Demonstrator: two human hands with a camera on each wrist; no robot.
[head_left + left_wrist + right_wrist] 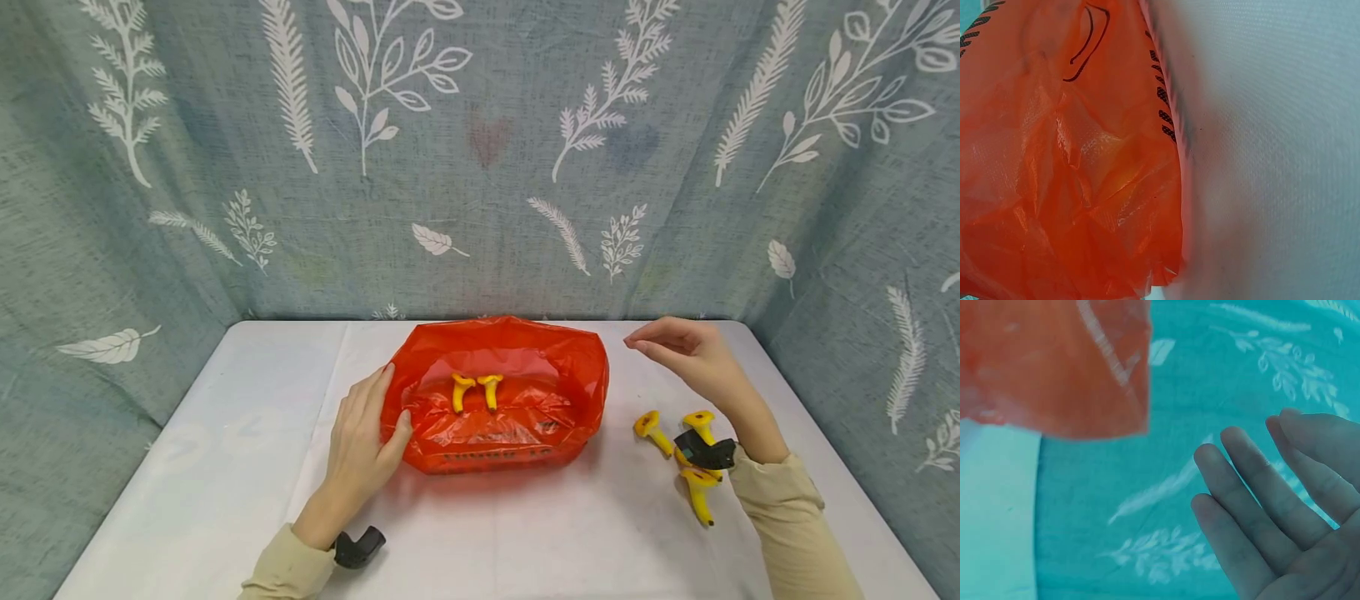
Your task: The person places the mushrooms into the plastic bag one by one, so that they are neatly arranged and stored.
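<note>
A red plastic bag lies on the table with its mouth spread wide toward the head camera. Two small yellow mushrooms are inside it, side by side. My left hand holds the bag's left edge, thumb over the rim and fingers along the outside. That hand is out of sight in the left wrist view, where the bag's crumpled side shows. To the right of the bag, my right hand is raised with nothing in it. Its extended fingers show in the right wrist view, apart from the bag.
Several more yellow mushrooms lie on the white table below the right wrist, partly hidden by a black wrist strap. Another black wrist piece sits by the left sleeve. A patterned grey-green curtain surrounds the table's back and sides.
</note>
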